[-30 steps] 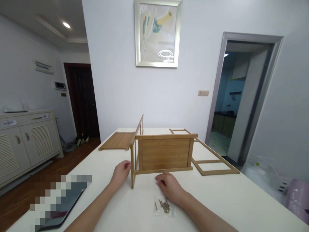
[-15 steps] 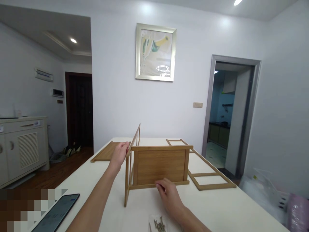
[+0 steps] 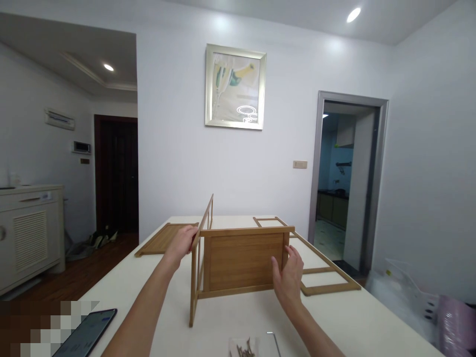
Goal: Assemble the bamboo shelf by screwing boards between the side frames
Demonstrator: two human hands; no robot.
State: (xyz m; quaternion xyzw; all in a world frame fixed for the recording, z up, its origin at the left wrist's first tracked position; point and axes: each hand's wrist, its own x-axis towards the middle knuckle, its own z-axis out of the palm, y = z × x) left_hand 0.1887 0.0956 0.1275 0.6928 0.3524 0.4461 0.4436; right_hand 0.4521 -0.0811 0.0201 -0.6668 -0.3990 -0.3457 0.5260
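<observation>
A brown wooden panel (image 3: 243,260) stands on its long edge on the table, its left end against an upright ladder-like wooden side frame (image 3: 194,282). My left hand (image 3: 181,243) is closed around the side frame near the joint at the panel's upper left corner. At the panel's right end is my right hand (image 3: 290,280), fingers apart and thumb in front of the panel's face; whether it touches the wood I cannot tell. Close to me lie a clear bag of screws (image 3: 244,348) and an L-shaped hex key (image 3: 274,342).
Flat on the white table (image 3: 167,307) lie another wooden panel (image 3: 158,240) at the left and a second side frame (image 3: 332,287) at the right. A phone (image 3: 87,332) rests near the left edge. Plastic-wrapped items (image 3: 409,302) stand beyond the right edge.
My right hand has moved from the panel's lower edge to its right end, and its fingers have spread. The hex key now shows on the table. My left hand stays on the side frame.
</observation>
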